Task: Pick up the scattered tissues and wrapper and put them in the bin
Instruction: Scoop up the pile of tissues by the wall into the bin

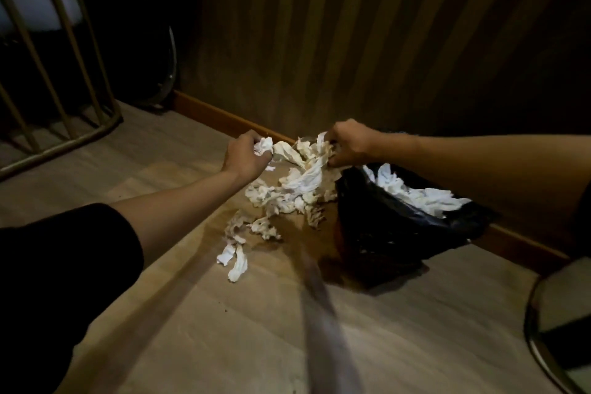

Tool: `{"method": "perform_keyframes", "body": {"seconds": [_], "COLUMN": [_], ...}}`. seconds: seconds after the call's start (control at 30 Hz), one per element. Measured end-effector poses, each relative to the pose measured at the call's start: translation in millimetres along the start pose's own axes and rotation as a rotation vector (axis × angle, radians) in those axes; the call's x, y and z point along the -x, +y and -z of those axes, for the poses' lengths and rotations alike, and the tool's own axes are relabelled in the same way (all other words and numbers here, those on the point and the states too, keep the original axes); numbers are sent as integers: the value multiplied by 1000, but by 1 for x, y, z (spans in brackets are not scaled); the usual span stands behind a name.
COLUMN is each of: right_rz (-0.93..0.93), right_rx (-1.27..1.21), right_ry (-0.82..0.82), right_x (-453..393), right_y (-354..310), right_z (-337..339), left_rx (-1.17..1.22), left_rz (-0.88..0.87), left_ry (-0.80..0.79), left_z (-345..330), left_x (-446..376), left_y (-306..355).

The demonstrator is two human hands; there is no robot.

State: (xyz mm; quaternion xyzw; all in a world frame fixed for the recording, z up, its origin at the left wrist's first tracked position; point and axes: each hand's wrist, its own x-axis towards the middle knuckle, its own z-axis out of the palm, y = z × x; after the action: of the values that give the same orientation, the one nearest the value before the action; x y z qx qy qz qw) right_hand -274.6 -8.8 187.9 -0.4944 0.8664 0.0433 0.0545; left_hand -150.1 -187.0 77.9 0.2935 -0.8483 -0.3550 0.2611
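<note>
A heap of crumpled white tissues (287,192) lies on the wooden floor beside a bin lined with a black bag (393,233). More tissues (422,195) fill the bin's mouth. My left hand (246,157) is closed on a wad of tissue at the heap's far left. At the heap's far right, just left of the bin's rim, my right hand (348,144) grips a bunch of tissues that trail down into the heap. A few loose tissues (235,261) lie nearer to me. I cannot pick out a wrapper.
A striped wall with a wooden skirting board (224,121) runs behind the heap and bin. A gold metal frame (64,134) stands at the left. A round metal-rimmed base (537,333) sits at the lower right. A dark stain spreads on the floor by the bin.
</note>
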Motion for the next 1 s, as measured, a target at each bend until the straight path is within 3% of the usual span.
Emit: {"method": "perform_keyframes", "body": {"seconds": [0.3,0.53,0.7,0.83,1.0], "right_rz": [-235,-577,-639,-645,-566], "right_rx": [-175,-289,-423,-512,-395], "right_ry": [203,221,217,107,59], "right_x": [72,118,129,122,87], "right_y": [78,140,156,145,112], "right_z": [49,40,34,33,35], "left_rx": [270,259,238,255,216], "left_rz": [-228,-225,-305,-297,-206], "left_ry": [16,-273,-429,-385,-280], "left_z": [-17,-86,-100,-88,-62], "left_x": [10,31,37,35,26], "left_y": [126,182,189,169,119]}}
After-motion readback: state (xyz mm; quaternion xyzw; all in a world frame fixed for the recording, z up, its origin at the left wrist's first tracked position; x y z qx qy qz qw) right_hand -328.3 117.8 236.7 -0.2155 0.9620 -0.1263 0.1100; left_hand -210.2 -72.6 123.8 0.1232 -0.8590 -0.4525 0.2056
